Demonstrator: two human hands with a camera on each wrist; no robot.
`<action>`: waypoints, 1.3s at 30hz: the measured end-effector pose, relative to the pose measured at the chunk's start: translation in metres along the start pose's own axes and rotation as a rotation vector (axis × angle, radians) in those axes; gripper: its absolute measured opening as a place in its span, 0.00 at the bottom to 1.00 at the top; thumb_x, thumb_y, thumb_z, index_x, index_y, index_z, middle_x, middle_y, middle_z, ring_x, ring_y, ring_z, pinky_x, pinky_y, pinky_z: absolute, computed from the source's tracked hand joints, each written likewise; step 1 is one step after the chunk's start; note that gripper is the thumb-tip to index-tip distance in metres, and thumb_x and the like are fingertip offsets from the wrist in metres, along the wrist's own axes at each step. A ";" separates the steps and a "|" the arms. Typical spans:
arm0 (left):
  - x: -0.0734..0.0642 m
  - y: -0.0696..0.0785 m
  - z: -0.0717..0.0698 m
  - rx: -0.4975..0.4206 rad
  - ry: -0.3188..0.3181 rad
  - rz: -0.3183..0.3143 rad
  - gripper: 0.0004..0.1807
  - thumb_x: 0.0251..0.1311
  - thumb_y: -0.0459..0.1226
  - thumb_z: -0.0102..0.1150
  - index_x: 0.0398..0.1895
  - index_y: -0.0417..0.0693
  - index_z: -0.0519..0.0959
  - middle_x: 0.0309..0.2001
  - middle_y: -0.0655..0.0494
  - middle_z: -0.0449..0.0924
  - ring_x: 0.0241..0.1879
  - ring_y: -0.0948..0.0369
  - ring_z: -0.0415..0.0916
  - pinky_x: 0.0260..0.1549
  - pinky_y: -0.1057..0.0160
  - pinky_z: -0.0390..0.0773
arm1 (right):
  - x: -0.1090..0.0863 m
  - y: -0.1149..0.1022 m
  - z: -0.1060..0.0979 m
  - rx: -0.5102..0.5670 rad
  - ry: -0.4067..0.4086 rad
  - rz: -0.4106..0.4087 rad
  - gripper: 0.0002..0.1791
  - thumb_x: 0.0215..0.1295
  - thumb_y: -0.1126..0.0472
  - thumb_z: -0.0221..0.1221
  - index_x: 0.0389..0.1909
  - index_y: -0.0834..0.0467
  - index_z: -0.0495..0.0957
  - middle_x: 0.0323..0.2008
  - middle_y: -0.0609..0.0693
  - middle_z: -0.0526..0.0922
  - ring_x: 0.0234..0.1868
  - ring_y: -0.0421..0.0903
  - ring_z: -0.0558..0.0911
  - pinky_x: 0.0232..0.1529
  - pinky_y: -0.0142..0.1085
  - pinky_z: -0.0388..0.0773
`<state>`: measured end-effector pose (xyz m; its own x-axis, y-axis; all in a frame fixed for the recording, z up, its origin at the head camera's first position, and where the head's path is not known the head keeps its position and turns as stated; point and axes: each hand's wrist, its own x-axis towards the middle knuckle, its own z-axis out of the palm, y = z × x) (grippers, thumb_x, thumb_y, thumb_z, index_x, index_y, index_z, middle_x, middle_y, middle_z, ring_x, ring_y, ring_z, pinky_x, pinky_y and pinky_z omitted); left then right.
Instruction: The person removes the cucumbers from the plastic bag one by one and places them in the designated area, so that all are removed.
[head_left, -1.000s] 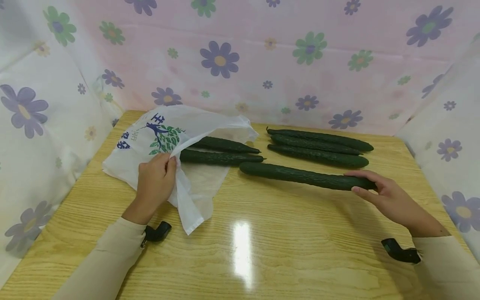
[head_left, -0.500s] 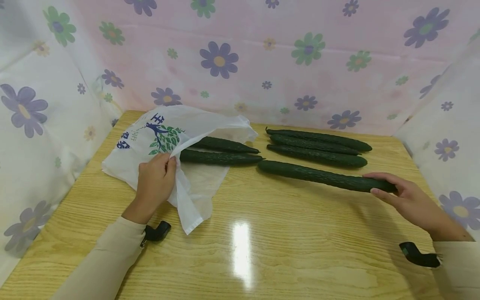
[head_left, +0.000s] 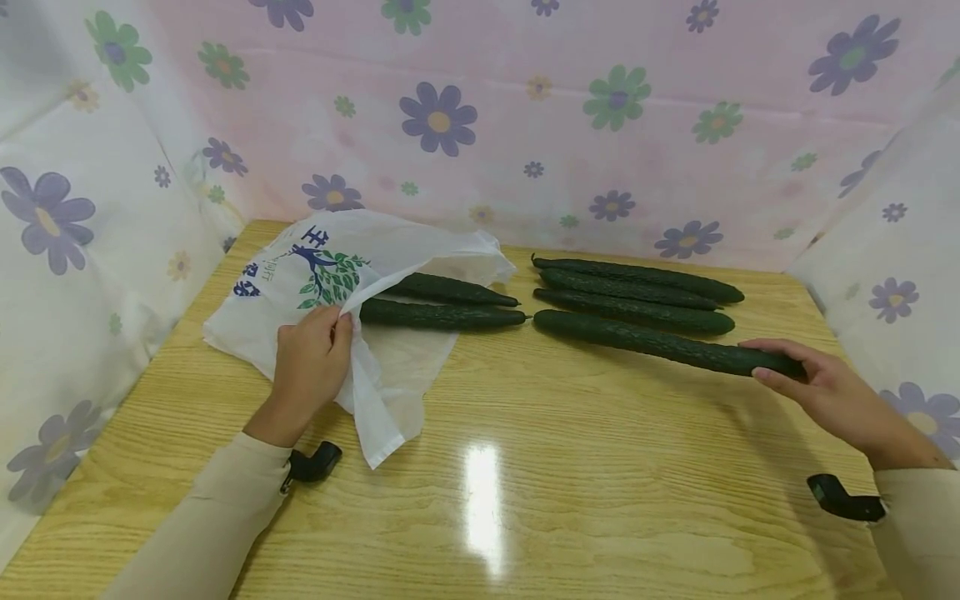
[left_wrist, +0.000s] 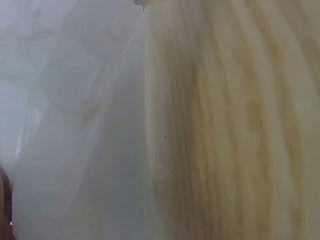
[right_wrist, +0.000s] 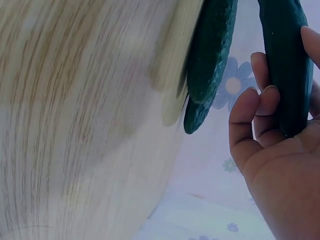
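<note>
The long cucumber (head_left: 667,343) sits further toward 3 o'clock than a second ago, the right hand (head_left: 840,398) gripping one end between thumb and fingers. Three cucumbers (head_left: 630,289) lie near it at its 12; at its 9, the left hand (head_left: 311,358) pinches the edge of the white bag (head_left: 397,242) (two cucumbers (head_left: 442,316) poke out of the mouth).

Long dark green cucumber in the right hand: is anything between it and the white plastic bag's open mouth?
Yes: two dark green cucumbers poke out of the bag. The nearer one ends near the held cucumber and looks in the way; contact is unclear.
</note>
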<state>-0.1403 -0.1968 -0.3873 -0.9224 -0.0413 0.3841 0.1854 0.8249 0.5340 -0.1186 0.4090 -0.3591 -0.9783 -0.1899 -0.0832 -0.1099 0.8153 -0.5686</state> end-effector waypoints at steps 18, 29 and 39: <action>0.000 -0.004 0.001 0.002 0.009 0.011 0.17 0.74 0.40 0.47 0.32 0.38 0.78 0.29 0.43 0.80 0.28 0.49 0.74 0.37 0.54 0.62 | 0.040 0.012 0.001 -0.063 -0.118 0.012 0.28 0.76 0.49 0.51 0.73 0.50 0.63 0.75 0.64 0.57 0.67 0.60 0.64 0.51 0.46 0.73; 0.001 -0.003 0.003 -0.004 -0.007 -0.004 0.17 0.75 0.40 0.46 0.34 0.38 0.79 0.30 0.43 0.80 0.30 0.48 0.75 0.40 0.50 0.64 | 0.058 0.023 0.003 -0.064 -0.184 0.046 0.30 0.76 0.47 0.51 0.70 0.60 0.59 0.68 0.74 0.59 0.62 0.73 0.68 0.49 0.62 0.71; 0.000 -0.002 0.002 -0.006 -0.011 -0.007 0.17 0.75 0.40 0.46 0.34 0.38 0.79 0.30 0.43 0.80 0.30 0.48 0.75 0.40 0.50 0.63 | 0.062 0.026 0.006 -0.043 -0.171 0.108 0.34 0.74 0.43 0.52 0.66 0.63 0.54 0.67 0.76 0.57 0.59 0.69 0.70 0.48 0.56 0.73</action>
<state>-0.1417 -0.1975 -0.3897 -0.9272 -0.0412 0.3724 0.1810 0.8210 0.5414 -0.1805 0.4147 -0.3841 -0.9412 -0.1870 -0.2813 -0.0168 0.8577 -0.5139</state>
